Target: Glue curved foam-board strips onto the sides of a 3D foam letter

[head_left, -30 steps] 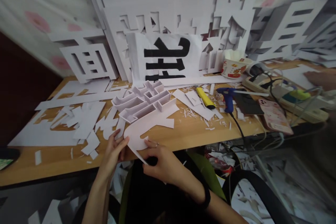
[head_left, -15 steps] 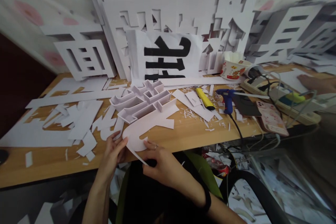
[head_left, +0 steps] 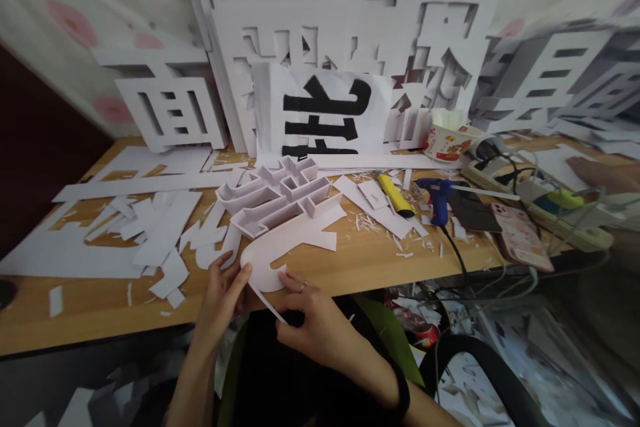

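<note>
At the table's front edge lies a white foam-board character (head_left: 280, 247), partly walled with upright strips and with a curved, flat hook end nearest me. My left hand (head_left: 225, 287) presses thumb and fingers against the left rim of that curve. A thin white strip (head_left: 266, 302) runs from the curve toward me, and my right hand (head_left: 315, 320) pinches its free end between thumb and finger. Another finger of this hand touches the hook's tip. Behind the character stands a paper sheet (head_left: 325, 113) printed with black strokes.
A yellow utility knife (head_left: 396, 195), a blue glue gun (head_left: 439, 200) and a phone (head_left: 521, 237) lie to the right. White scraps (head_left: 160, 227) cover the left. A paper cup (head_left: 450, 140) and power strip (head_left: 565, 220) stand farther back. Another person's hand (head_left: 600, 173) rests at far right.
The whole view has shifted slightly, so everything appears a little farther right. Both hands keep nearly the same hold on the character and strip.
</note>
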Action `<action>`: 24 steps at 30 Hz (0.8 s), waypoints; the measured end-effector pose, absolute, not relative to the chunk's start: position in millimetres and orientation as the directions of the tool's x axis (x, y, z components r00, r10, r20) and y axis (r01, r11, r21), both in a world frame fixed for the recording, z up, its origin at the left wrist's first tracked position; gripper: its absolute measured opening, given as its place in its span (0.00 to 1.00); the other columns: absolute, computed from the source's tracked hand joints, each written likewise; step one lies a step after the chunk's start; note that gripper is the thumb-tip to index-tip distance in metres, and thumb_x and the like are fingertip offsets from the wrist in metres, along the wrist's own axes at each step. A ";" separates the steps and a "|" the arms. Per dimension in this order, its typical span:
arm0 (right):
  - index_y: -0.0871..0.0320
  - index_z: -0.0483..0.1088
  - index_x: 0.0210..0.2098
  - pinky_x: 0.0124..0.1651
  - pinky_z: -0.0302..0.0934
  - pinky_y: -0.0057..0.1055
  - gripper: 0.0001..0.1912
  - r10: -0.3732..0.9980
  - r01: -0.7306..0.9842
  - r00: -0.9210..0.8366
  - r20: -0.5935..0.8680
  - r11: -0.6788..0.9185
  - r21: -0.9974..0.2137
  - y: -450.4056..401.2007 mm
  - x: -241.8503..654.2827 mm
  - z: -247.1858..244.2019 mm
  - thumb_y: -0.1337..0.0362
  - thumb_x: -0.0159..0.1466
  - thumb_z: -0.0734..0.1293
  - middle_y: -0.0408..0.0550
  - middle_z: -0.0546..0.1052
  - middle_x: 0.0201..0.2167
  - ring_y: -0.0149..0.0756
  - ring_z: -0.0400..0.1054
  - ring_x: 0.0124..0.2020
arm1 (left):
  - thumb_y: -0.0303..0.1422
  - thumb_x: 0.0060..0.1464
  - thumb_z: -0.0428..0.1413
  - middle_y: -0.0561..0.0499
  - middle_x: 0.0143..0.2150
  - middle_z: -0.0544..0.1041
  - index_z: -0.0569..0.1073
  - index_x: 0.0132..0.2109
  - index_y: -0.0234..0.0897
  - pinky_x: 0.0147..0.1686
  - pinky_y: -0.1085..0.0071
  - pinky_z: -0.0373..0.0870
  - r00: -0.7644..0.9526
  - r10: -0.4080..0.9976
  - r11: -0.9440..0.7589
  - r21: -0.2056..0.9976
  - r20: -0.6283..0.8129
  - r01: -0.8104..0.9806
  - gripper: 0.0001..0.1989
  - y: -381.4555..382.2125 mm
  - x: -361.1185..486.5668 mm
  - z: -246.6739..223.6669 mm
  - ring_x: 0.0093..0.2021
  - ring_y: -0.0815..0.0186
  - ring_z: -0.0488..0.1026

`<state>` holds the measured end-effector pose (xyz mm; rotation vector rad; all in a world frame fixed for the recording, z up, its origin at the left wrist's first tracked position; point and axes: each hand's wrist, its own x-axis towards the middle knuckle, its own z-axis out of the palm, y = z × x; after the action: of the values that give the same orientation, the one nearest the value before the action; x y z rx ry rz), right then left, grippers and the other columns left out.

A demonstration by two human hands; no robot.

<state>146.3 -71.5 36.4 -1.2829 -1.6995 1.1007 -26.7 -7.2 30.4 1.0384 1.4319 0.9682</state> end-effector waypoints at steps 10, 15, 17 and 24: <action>0.54 0.81 0.35 0.67 0.53 0.42 0.10 0.972 0.386 -0.235 0.002 0.095 -0.918 -68.8 146.6 35.2 0.71 0.55 0.71 0.56 0.71 0.60 0.48 0.59 0.66 | 0.57 0.53 0.56 0.63 0.15 0.63 0.58 0.62 0.36 0.12 0.77 0.56 -0.015 0.967 0.253 0.951 -0.254 0.176 0.39 -9.6 -36.1 20.9 0.13 0.70 0.59; 0.56 0.81 0.36 0.68 0.52 0.43 0.10 0.972 0.402 -0.234 -0.024 0.075 -0.913 -68.5 146.7 32.5 0.69 0.55 0.71 0.59 0.66 0.63 0.49 0.58 0.67 | 0.53 0.58 0.50 0.60 0.20 0.70 0.53 0.66 0.42 0.10 0.77 0.56 0.042 0.929 0.362 0.924 -0.369 0.122 0.35 -4.7 -48.9 12.3 0.12 0.69 0.62; 0.57 0.81 0.36 0.67 0.53 0.44 0.10 0.972 0.412 -0.231 -0.041 0.060 -0.909 -68.4 146.5 33.3 0.70 0.54 0.71 0.60 0.66 0.63 0.49 0.59 0.67 | 0.43 0.56 0.52 0.56 0.29 0.77 0.52 0.65 0.43 0.10 0.78 0.57 0.078 0.926 0.359 0.926 -0.369 0.115 0.33 -3.9 -50.9 14.7 0.13 0.72 0.63; 0.59 0.81 0.35 0.67 0.53 0.42 0.10 0.969 0.436 -0.244 -0.037 0.076 -0.897 -67.6 145.9 36.8 0.71 0.54 0.71 0.64 0.66 0.63 0.49 0.59 0.66 | 0.32 0.41 0.57 0.37 0.61 0.71 0.51 0.61 0.40 0.11 0.79 0.55 0.113 0.951 0.264 0.947 -0.287 0.182 0.39 -4.8 -41.9 25.5 0.15 0.80 0.60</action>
<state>145.9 -67.6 36.8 -1.3969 -1.7500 1.1249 -41.9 -4.8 25.5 1.1758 1.3431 0.8179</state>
